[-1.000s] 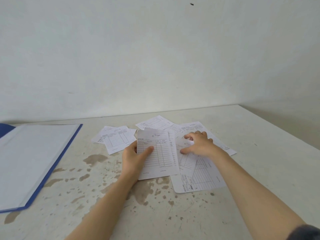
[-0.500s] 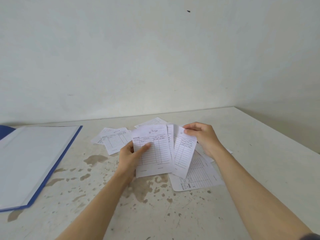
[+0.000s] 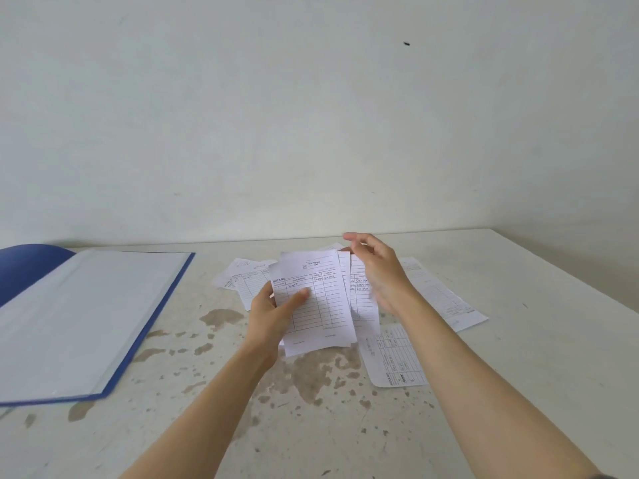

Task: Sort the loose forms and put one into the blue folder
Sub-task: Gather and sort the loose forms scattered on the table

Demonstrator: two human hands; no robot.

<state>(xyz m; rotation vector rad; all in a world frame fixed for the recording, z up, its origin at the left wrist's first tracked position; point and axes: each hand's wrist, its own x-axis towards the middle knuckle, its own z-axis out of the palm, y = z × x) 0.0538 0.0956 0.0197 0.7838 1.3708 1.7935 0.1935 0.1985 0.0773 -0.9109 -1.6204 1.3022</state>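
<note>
Over the stained table (image 3: 311, 426), we are gripping a fan of ruled white forms (image 3: 321, 305) in our left hand (image 3: 269, 316) while our right hand (image 3: 380, 274) is hovering loose-fingered and empty beside it, sorting seemingly barely begun, other forms (image 3: 394, 357) lying scattered, the blue folder (image 3: 86, 323) lying open at left, apparently awaiting its sheet.

We face a plain pale wall (image 3: 311, 115), evenly and softly lit, with one small dark speck (image 3: 406, 43) high up; below it we see a whitish tabletop (image 3: 536, 357) blotched with brown stains (image 3: 221, 318).
</note>
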